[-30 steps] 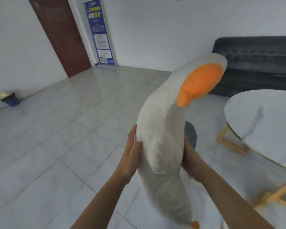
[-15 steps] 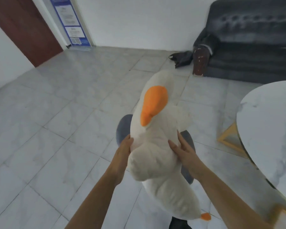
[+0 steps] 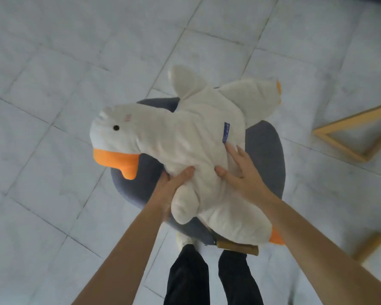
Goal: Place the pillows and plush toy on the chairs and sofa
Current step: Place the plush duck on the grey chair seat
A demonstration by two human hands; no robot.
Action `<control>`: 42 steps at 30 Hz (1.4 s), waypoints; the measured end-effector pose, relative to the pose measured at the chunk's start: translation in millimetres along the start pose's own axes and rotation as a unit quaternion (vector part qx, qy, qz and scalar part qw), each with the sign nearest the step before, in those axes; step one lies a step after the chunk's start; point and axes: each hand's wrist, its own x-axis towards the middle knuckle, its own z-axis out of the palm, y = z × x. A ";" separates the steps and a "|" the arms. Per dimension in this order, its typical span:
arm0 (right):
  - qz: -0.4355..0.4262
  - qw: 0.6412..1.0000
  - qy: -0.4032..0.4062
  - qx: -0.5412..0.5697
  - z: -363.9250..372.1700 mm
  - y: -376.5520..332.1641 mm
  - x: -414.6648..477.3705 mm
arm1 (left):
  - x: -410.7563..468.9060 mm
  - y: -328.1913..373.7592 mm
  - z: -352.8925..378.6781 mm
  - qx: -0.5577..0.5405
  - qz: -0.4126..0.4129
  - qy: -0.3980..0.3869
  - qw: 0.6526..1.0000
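The plush goose (image 3: 185,137) lies across the grey chair (image 3: 264,155), its head and orange beak (pointing down) hanging over the left edge. The left hand (image 3: 169,190) grips the body from the side, thumb on top. The right hand (image 3: 242,175) rests on it with fingers spread flat, not closed.

Both forearms reach forward and down; the left hand (image 3: 169,190) grips with curled fingers, the right hand (image 3: 243,177) presses flat, fingers spread.
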 end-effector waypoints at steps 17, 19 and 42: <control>0.070 0.997 0.001 -0.032 37.9 70.6 15.2 | 60.3 -40.3 15.3 0.213 0.027 0.090 0.972; 0.073 0.995 -0.022 -0.057 46.1 78.4 13.3 | 61.9 -49.6 18.6 0.262 0.003 0.090 0.961; 0.217 0.975 0.038 0.004 77.9 91.2 11.7 | 112.4 40.5 58.7 0.822 0.236 0.069 0.514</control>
